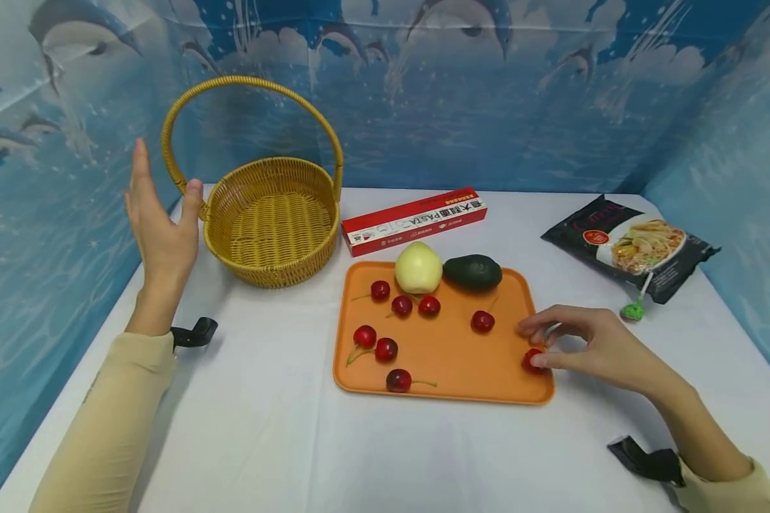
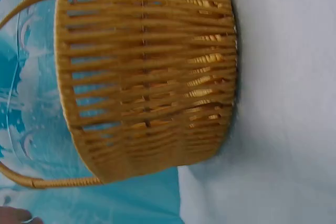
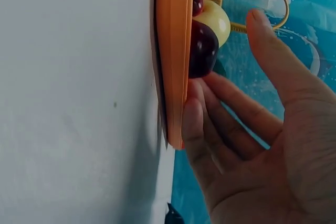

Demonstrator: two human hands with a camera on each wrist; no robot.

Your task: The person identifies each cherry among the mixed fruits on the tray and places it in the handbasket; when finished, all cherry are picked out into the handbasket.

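Note:
My right hand (image 1: 584, 345) hovers over the right edge of an orange tray (image 1: 449, 363), around a dark red cherry (image 3: 203, 50). Its thumb stands apart from the cherry in the right wrist view, while the fingers reach below the fruit, not closed on it. Several more cherries with stems, one of them a cherry (image 1: 483, 322) near the middle, lie on the tray. At its back are a pale yellow-green apple-like fruit (image 1: 418, 268) and an avocado (image 1: 472, 272). My left hand (image 1: 163, 228) is raised with fingers extended, left of a wicker basket (image 2: 147, 77), holding nothing.
Behind the tray lies a red and white pasta box (image 1: 414, 221). A black food packet (image 1: 632, 246) rests at the back right, with a small green item (image 1: 632, 311) by its front edge. The basket's tall handle (image 1: 250, 80) arches upright. Dolphin-print curtains (image 1: 423, 128) enclose the white table.

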